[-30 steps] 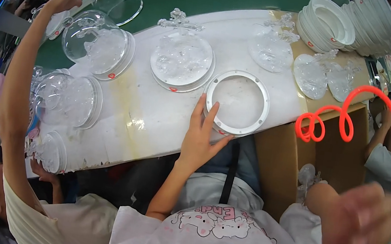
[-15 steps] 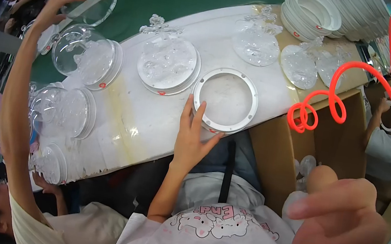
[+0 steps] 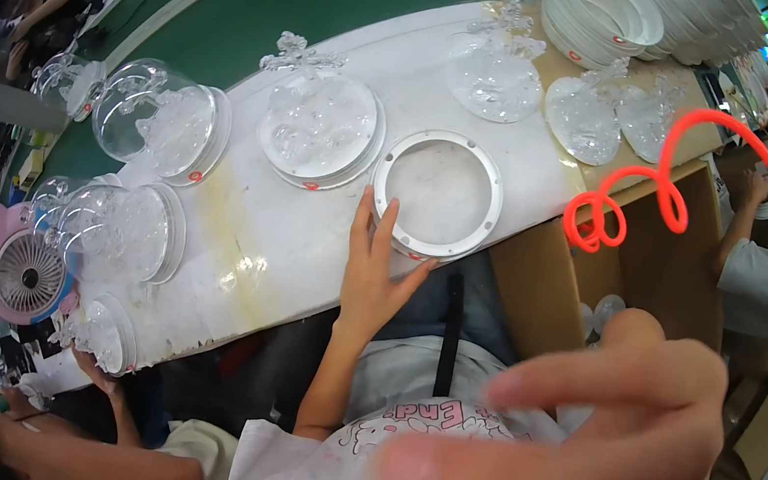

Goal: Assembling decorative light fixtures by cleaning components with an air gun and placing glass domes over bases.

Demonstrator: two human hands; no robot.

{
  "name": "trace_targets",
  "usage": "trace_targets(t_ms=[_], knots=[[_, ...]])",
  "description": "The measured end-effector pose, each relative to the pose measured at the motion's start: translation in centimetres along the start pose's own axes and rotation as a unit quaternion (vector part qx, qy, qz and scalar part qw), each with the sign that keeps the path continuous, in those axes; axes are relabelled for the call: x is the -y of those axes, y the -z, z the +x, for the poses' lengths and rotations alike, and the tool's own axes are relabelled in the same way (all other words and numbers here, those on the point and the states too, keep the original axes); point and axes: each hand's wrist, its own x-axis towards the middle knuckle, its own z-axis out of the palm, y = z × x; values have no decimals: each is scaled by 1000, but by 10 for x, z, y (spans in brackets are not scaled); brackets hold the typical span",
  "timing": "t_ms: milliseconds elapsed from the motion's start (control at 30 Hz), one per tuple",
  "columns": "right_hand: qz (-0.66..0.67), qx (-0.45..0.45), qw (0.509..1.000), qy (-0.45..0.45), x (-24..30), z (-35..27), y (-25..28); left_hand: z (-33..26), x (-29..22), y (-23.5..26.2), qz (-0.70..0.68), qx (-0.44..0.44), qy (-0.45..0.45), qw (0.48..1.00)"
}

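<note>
A white ring-shaped frame [image 3: 492, 200], with small round marks around its rim, lies on the table in front of me. The fingertips and thumb of my left hand [image 3: 373, 278] touch its near left rim, spread and stretched out. My right hand [image 3: 613, 433] hovers large and blurred close to the camera at lower right, over my shirt. Its thumb and forefinger are curved and apart, and I see nothing between them. Left of the ring, a white round base [image 3: 316, 131] carries a heap of clear pieces.
Clear domes [image 3: 131, 108] on white bases stand at the left, near a pink fan [image 3: 29, 274]. Flat clear bags [image 3: 582, 121] and stacked white rings [image 3: 605, 20] lie at the far right. A coiled red hose [image 3: 673, 199] hangs above a cardboard box [image 3: 537, 278]. Co-workers sit on both sides.
My right hand has shifted left and nearer the camera. The left co-worker's raised arm has dropped low, and the clear dome it held is no longer seen there. My left hand stays put.
</note>
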Motion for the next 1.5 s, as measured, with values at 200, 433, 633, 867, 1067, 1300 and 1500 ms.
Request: trace_targets(t_ms=[200,433,633,867,1067,1300,1500], knots=[[-23,176,984,13,-90,41,-41,-10,13,-2,28,24,30,999],[-389,247,838,-293,-279,15,-74,6,-1,-6,-18,-2,-4,1000],[-308,330,817,-358,-287,34,-87,1,1,-3,-12,-11,4,1000],[-58,266,889,-367,-308,22,-65,4,1,-7,6,-18,-15,1000],[-15,350,873,-339,-289,26,-54,5,1,-6,13,-21,-13,1000],[-19,241,913,-328,-302,42,-67,6,-2,-8,16,-24,-23,999],[-485,323,812,-37,-378,39,-63,9,-4,-11,12,-24,-23,999]])
